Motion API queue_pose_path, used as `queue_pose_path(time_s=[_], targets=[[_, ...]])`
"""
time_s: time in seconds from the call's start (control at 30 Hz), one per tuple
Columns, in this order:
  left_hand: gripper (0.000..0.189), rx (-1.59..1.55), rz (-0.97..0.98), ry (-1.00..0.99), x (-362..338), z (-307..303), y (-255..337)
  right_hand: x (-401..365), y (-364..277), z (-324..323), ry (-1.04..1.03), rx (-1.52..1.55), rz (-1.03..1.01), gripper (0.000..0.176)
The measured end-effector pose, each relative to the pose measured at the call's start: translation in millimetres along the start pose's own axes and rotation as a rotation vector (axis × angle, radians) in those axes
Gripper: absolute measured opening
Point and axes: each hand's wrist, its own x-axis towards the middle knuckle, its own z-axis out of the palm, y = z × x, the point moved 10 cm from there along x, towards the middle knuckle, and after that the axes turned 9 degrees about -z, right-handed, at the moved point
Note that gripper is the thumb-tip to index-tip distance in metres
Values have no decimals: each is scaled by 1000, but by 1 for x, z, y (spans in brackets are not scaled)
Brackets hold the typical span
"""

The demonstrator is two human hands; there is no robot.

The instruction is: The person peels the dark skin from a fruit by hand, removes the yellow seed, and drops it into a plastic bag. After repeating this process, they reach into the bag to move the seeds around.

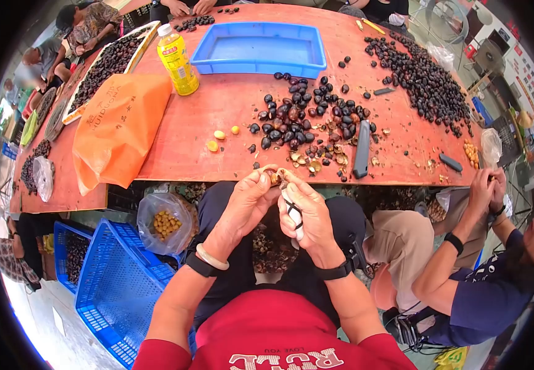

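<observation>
My left hand [250, 200] is closed, pinching a small brown nut [274, 177] at the table's front edge. My right hand [309, 213] grips a white-handled tool [293, 213] with black bands around it; its working end is hidden near the nut. Both hands meet at the nut, above my lap. Just beyond lies a loose heap of glossy dark nuts [291, 117] with broken shells [310, 161]. Three peeled yellow kernels [212, 146] lie left of the heap. A grey bar-shaped object [362, 150] rests to its right.
A blue tray [258, 52], a yellow drink bottle [178, 60] and an orange bag [118, 126] are on the red table [187, 123]. More nuts [424, 83] spread at right. Blue baskets [116, 277] and a bag of kernels [166, 223] stand at lower left. A co-worker [483, 283] sits close at right.
</observation>
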Motion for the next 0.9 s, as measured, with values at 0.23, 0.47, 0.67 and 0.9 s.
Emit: queue_pose_path(time_s=[0.23, 0.47, 0.67, 0.9], targets=[[46, -92, -90, 29, 2, 7, 17, 7, -45, 17, -148, 174, -65, 38], [31, 126, 53, 140, 10, -9, 31, 8, -43, 10, -116, -492, -52, 49], [31, 204, 26, 222, 8, -15, 31, 16, -37, 15, -148, -564, -42, 48], [30, 195, 12, 257, 9, -17, 30, 26, -33, 16, -197, -635, -48, 45]])
